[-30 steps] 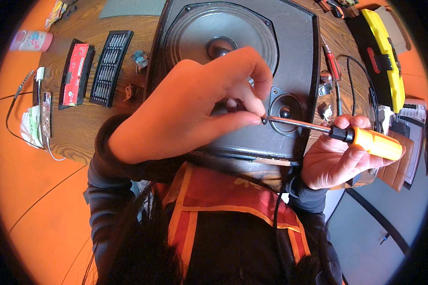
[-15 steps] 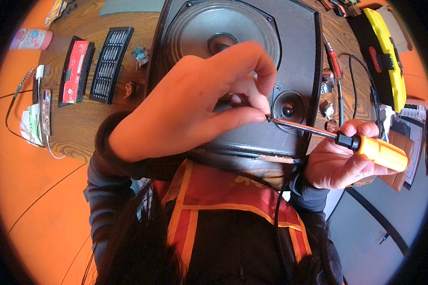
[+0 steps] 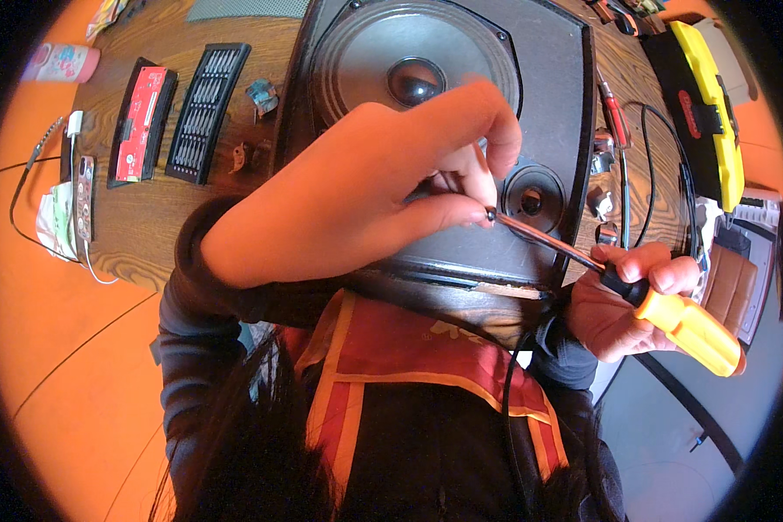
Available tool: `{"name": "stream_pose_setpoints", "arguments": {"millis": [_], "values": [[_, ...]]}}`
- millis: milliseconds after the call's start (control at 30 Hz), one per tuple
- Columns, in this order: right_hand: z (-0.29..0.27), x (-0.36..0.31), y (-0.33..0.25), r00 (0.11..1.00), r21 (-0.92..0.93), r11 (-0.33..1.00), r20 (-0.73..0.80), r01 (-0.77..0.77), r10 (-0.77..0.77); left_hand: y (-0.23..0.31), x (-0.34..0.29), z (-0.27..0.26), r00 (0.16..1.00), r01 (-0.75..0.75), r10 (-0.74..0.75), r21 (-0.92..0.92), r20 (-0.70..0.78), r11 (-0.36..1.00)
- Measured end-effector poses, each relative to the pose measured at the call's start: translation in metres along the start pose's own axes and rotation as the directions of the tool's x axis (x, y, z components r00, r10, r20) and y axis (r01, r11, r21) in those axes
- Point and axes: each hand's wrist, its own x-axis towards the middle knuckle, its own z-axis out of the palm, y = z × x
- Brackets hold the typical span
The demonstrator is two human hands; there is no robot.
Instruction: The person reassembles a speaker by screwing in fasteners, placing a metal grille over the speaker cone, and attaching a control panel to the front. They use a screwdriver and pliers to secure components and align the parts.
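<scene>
From the right hand [image 3: 607, 324], the screwdriver [image 3: 627, 289] points diagonally upper-left.

Free room over upper-right speaker cabinet [image 3: 548, 96], screwdriver shaft [image 3: 549, 242] across lower right

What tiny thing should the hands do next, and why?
I think the left hand should gently line the small dark piece up straight with the screwdriver before letting go. It pinches that piece right by the tip, while the right hand holds the screwdriver's handle end, so a wobble could knock the little thing loose.
</scene>
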Motion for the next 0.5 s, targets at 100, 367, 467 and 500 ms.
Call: {"name": "stream_pose_setpoints", "arguments": {"millis": [100,367,467,500], "values": [[-0.001,-0.003,-0.001,0.998,-0.074,0.996,-0.057,-0.044,0.040,0.000,0.000,0.001,0.999,0.031,-0.030,-0.019,0.014,0.999],[-0.021,0.017,0.000,0.952,0.031,0.968,-0.193,0.249,-0.238,0.011,-0.006,0.011,0.979,-0.079,0.135,0.322,-0.154,0.943],[-0.025,0.027,-0.008,0.970,-0.299,0.939,-0.121,0.167,-0.211,0.031,-0.022,0.040,0.980,-0.114,0.177,0.480,-0.088,0.870],[-0.023,0.029,-0.010,0.974,-0.266,0.960,-0.176,0.092,-0.143,0.033,-0.026,0.042,0.976,-0.102,0.181,0.473,-0.124,0.875]]}}
